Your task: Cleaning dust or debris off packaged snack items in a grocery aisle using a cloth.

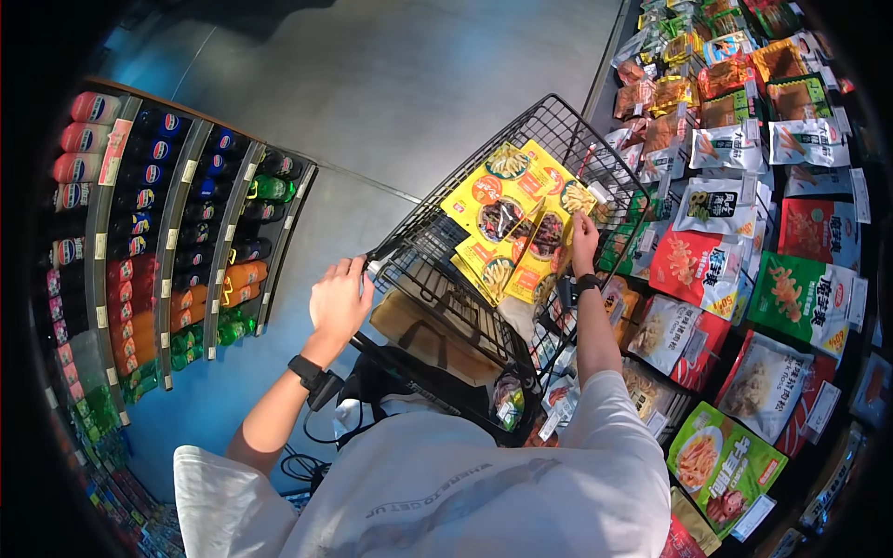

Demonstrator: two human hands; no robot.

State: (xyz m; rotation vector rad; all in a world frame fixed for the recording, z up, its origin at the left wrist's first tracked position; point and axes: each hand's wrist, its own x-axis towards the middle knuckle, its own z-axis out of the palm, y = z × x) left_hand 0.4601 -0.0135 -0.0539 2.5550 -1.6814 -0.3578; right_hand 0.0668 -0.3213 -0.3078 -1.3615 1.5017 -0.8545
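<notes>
Before me stands a black wire shopping cart (446, 183). My left hand (340, 301) lies curled over the near left corner of its frame, with the fingertips partly hidden. On top of the upper basket lie yellow printed food packages (499, 188) with pictures of dishes on them. My right hand (584, 244) grips the right edge of one yellow package (548, 240); the thumb is over the edge and the other fingers are partly out of sight. A brown carton (425, 335) sits lower in the cart, below the wire basket.
To the right, a slanted display holds bagged snacks (698, 268) with price tags, close beside the cart. Bottled drinks (150, 167) fill a shelf unit on the left. Grey floor (363, 91) stretches ahead between them. Black cables (305, 460) hang by my left side.
</notes>
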